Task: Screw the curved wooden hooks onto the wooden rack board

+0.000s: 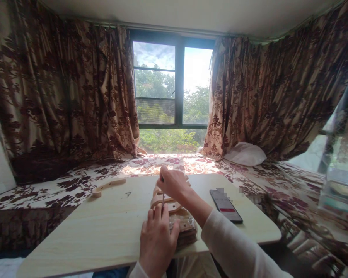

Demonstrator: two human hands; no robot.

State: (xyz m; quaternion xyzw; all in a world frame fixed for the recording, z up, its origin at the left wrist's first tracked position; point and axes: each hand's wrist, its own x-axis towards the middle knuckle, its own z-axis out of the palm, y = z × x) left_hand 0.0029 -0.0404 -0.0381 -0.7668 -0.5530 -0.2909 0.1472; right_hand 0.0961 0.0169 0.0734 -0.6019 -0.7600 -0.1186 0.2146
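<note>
My right hand (175, 185) is closed around the dark handle of a screwdriver, above the middle of the table. The screwdriver's thin metal shaft (163, 199) points down, nearly upright, and its tip is hidden at the fingers of my left hand (157, 235). Those fingers are bent against the left side of a light wooden piece (174, 207) with small dark holes, the thumb lying toward the right. More pale slats show behind it, partly covered by my right hand. Beneath and nearer to me is a brown stack in clear plastic wrap (187, 229).
On the pale folding-style table (84, 231) a curved wooden piece (110, 186) lies at the back left. Small dark bits (128, 194) are beside it. A phone (226, 206) with its screen lit lies on the right. Beyond is a flowered cloth ledge (174, 164) under the window.
</note>
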